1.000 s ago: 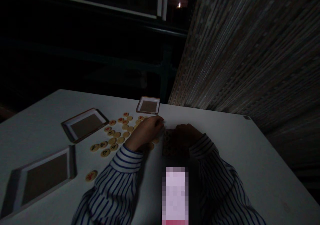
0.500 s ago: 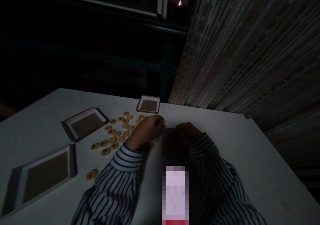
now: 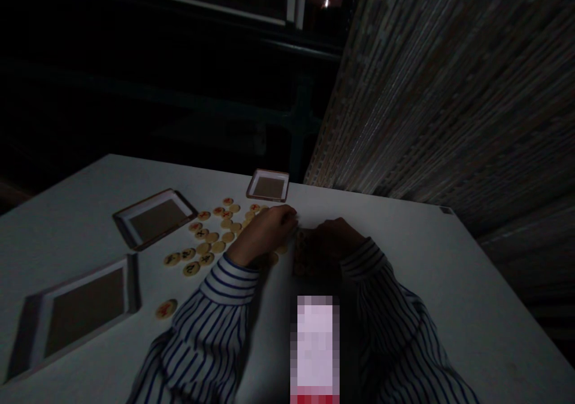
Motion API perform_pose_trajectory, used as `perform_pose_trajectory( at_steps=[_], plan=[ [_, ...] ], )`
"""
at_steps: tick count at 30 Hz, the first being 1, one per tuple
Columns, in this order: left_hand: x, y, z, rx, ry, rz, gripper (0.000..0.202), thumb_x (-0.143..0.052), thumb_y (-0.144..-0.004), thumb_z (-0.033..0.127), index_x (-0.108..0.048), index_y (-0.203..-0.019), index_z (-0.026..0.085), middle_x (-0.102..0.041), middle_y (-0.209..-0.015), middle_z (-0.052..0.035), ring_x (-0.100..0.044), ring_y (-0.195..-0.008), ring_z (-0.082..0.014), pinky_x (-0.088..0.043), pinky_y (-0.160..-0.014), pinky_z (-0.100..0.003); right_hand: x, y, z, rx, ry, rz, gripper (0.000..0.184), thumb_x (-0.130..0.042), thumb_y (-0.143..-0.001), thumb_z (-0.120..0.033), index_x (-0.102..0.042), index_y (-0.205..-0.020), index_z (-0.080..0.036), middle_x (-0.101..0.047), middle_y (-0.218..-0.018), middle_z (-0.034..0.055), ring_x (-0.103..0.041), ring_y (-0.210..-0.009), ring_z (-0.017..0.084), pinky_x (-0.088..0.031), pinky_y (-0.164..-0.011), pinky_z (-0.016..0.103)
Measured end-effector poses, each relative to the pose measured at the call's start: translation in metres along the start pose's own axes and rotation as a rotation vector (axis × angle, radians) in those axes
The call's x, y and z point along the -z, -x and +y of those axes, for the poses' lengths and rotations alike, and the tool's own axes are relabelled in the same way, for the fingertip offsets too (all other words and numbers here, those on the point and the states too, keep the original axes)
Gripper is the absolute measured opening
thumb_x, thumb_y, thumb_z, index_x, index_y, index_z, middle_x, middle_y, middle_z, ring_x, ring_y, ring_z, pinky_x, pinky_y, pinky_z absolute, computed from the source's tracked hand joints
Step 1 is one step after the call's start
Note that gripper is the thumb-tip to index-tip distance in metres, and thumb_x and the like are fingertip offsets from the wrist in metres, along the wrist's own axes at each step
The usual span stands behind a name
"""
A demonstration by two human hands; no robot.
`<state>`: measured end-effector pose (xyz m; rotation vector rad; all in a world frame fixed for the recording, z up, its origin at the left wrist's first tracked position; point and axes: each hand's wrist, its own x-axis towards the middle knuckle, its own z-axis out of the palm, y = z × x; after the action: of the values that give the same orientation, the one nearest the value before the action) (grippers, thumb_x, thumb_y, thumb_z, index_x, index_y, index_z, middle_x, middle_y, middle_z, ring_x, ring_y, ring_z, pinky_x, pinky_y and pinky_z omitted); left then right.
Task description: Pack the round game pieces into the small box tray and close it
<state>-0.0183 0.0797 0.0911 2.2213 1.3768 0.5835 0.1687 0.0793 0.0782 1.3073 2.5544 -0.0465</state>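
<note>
Several round pale discs [image 3: 210, 242] with red or black marks lie scattered on a white table [image 3: 449, 284]. My left hand [image 3: 266, 230] rests among them, fingers curled together at the tips near a small dark box [image 3: 308, 254]. My right hand [image 3: 332, 236] lies in shadow on the far side of that box, fingers bent over its edge. What either hand pinches is too dark to make out. Both arms wear striped sleeves.
Three shallow brown-edged trays lie on the table: a large one [image 3: 72, 314] at the near left, a middle one [image 3: 155, 217] behind it, a small one [image 3: 268, 185] at the back. One disc [image 3: 166, 309] lies apart near the large tray. A woven wall [image 3: 449, 93] stands to the right.
Both hands stay in place over the box and the discs. The view shifts slightly downward and to the right.
</note>
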Motion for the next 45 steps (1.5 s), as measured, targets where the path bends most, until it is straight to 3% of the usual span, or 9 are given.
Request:
perform_pose_trajectory(
  at_steps=[7,17,45],
  plan=[
    [-0.001,0.0,-0.001,0.01,-0.012,0.0,0.026,-0.042,-0.081,0.032,-0.059,-0.093,0.017,-0.065,-0.088,-0.0061,-0.058,-0.078,-0.0173,-0.04,-0.065,-0.027,0.008,0.002,-0.003,-0.014,-0.014,-0.037,0.03,-0.035,-0.085,-0.034,-0.058,-0.102,-0.027,-0.066,-0.095,0.0052,-0.06,-0.089,0.022,-0.041,-0.07,0.034],
    [0.002,0.001,0.001,0.003,-0.007,0.0,0.028,-0.041,-0.081,0.033,-0.06,-0.094,0.017,-0.065,-0.088,-0.0065,-0.058,-0.079,-0.0177,-0.04,-0.065,-0.027,0.01,0.004,-0.003,-0.03,-0.029,-0.041,0.028,-0.036,-0.084,-0.032,-0.062,-0.094,-0.024,-0.066,-0.093,0.0052,-0.06,-0.089,0.023,-0.04,-0.07,0.033],
    [0.001,0.001,0.001,0.016,0.02,-0.006,0.029,-0.042,-0.081,0.035,-0.06,-0.094,0.017,-0.065,-0.087,-0.0064,-0.059,-0.079,-0.0179,-0.041,-0.066,-0.027,0.012,0.004,-0.005,-0.02,0.006,-0.069,0.027,-0.038,-0.084,-0.033,-0.061,-0.097,-0.025,-0.066,-0.093,0.0062,-0.06,-0.088,0.022,-0.039,-0.069,0.033]
  ],
)
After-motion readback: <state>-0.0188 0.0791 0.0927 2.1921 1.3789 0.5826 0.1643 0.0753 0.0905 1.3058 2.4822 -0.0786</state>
